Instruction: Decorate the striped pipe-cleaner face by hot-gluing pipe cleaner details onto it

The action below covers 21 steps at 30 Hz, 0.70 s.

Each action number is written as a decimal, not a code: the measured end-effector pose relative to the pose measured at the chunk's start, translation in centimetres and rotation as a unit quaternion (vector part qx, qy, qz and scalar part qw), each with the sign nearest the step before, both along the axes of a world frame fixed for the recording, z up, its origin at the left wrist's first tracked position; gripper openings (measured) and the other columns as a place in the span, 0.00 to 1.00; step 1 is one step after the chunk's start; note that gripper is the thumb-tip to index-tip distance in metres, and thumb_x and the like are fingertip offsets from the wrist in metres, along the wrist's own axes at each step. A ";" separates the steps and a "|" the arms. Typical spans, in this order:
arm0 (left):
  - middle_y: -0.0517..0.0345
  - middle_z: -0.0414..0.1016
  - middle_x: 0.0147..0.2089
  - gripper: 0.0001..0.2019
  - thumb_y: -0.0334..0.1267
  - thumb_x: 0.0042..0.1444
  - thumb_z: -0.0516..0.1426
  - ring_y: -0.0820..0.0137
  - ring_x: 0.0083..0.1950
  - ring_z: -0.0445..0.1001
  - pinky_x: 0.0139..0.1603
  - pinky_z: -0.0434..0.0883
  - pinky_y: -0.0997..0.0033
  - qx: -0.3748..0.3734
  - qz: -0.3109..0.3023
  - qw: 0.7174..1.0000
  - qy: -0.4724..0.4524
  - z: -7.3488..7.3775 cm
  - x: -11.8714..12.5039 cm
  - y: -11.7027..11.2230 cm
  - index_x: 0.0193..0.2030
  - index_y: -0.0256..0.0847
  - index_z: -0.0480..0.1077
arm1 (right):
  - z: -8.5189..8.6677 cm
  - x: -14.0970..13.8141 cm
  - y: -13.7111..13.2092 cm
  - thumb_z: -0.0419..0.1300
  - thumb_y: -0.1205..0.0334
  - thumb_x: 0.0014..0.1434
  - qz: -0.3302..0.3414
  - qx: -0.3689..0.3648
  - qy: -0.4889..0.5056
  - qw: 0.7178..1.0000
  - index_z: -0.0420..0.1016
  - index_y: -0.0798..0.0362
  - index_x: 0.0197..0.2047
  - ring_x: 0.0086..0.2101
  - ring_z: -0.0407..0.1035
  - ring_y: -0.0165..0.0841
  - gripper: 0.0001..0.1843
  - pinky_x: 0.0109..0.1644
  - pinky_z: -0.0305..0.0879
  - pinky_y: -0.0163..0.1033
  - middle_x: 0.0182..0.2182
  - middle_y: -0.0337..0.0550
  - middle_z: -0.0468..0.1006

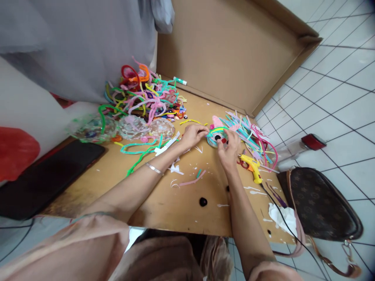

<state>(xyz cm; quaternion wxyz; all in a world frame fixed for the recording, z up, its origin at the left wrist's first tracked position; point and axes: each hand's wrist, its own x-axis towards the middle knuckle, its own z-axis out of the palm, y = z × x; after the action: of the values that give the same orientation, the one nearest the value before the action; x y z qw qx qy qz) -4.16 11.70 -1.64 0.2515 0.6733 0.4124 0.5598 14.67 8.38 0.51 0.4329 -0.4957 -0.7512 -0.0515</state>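
A small round craft face (213, 141) with a teal rim, a googly eye, pink ears and a yellow-green band on top is at the far middle of the table. My right hand (230, 150) grips its right side, thumb in front. My left hand (193, 136) is at its left edge, thumb and fingertips pinched together; what lies between them is too small to make out. Close to my right hand lies a yellow glue gun (251, 165). Paper scraps (167, 146) and a bent pink pipe cleaner (191, 182) are near my left forearm.
Tangled pipe cleaners (146, 93) and clear plastic bags (133, 127) fill the back left. More pipe cleaners (241, 127) lie at right. A phone (49, 175), a brown handbag (319, 203), the glue gun's cord (281, 214) and a cardboard wall (219, 50) edge the table.
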 end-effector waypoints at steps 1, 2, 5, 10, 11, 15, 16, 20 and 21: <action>0.53 0.85 0.37 0.06 0.33 0.57 0.61 0.65 0.41 0.80 0.49 0.72 0.66 0.013 -0.002 1.000 0.015 0.1 0.0 0.2 0.34 0.40 0.82 | -0.1 0.0 0.0 0.54 0.57 0.62 -0.001 -0.004 -0.016 1.000 0.73 0.50 0.59 0.58 0.66 0.48 0.23 0.62 0.62 0.55 0.55 0.54 0.76; 0.53 0.85 0.38 0.06 0.33 0.57 0.62 0.66 0.41 0.80 0.49 0.72 0.66 0.024 -0.004 0.999 0.028 0.2 -0.1 0.3 0.34 0.41 0.82 | -0.2 -0.1 0.0 0.55 0.57 0.62 -0.001 -0.006 -0.030 1.000 0.72 0.50 0.60 0.59 0.65 0.48 0.23 0.63 0.62 0.55 0.56 0.54 0.76; 0.54 0.84 0.38 0.06 0.32 0.58 0.62 0.67 0.39 0.78 0.46 0.71 0.67 0.042 -0.008 0.998 0.052 0.4 0.0 0.7 0.35 0.42 0.83 | -0.3 -0.2 0.0 0.54 0.59 0.62 0.003 -0.009 -0.056 0.998 0.71 0.49 0.61 0.60 0.64 0.47 0.24 0.63 0.60 0.54 0.57 0.53 0.75; 0.55 0.83 0.36 0.06 0.31 0.58 0.63 0.69 0.38 0.76 0.44 0.70 0.68 0.044 -0.011 0.998 0.052 0.2 0.4 1.0 0.34 0.42 0.83 | -0.3 -0.2 -0.1 0.54 0.58 0.64 -0.004 0.000 -0.065 0.998 0.73 0.48 0.59 0.57 0.66 0.47 0.21 0.62 0.60 0.54 0.55 0.52 0.76; 0.55 0.83 0.36 0.05 0.31 0.58 0.63 0.69 0.38 0.76 0.44 0.69 0.68 0.043 -0.011 0.998 0.050 0.0 0.5 1.1 0.35 0.42 0.83 | -0.3 -0.2 -0.1 0.54 0.57 0.64 -0.007 0.000 -0.067 0.998 0.73 0.48 0.59 0.57 0.66 0.47 0.21 0.62 0.60 0.54 0.55 0.52 0.76; 0.56 0.82 0.36 0.05 0.32 0.58 0.64 0.69 0.38 0.75 0.44 0.69 0.68 0.041 -0.009 0.998 0.043 -0.3 0.9 1.3 0.36 0.43 0.84 | -0.3 -0.3 -0.2 0.55 0.55 0.65 -0.005 -0.009 -0.067 0.998 0.74 0.47 0.59 0.56 0.66 0.48 0.21 0.61 0.59 0.55 0.55 0.52 0.75; 0.56 0.82 0.36 0.05 0.32 0.58 0.64 0.69 0.38 0.75 0.45 0.69 0.68 0.041 -0.009 0.998 0.043 -0.4 0.9 1.3 0.36 0.43 0.84 | -0.3 -0.3 -0.3 0.55 0.55 0.65 -0.005 -0.010 -0.067 0.998 0.74 0.47 0.59 0.56 0.66 0.48 0.21 0.61 0.59 0.55 0.55 0.53 0.75; 0.55 0.82 0.36 0.05 0.32 0.58 0.64 0.69 0.38 0.75 0.45 0.69 0.68 0.045 -0.005 0.998 0.046 -0.5 0.9 1.4 0.36 0.43 0.84 | -0.3 -0.4 -0.3 0.55 0.55 0.65 -0.012 -0.003 -0.071 0.997 0.74 0.47 0.58 0.56 0.66 0.48 0.20 0.61 0.59 0.55 0.55 0.53 0.75; 0.55 0.82 0.37 0.05 0.33 0.58 0.64 0.68 0.39 0.75 0.45 0.69 0.68 0.046 -0.003 0.998 0.048 -0.5 0.9 1.4 0.36 0.43 0.84 | -0.3 -0.4 -0.3 0.55 0.55 0.65 -0.015 -0.001 -0.074 0.997 0.74 0.47 0.58 0.56 0.66 0.48 0.20 0.61 0.59 0.55 0.55 0.52 0.75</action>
<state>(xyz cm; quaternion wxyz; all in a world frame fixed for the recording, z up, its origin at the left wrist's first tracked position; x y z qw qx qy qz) -3.25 13.06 -2.14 0.2019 0.7113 0.3963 0.5442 14.27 8.07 0.24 0.3747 -0.5018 -0.7739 -0.0939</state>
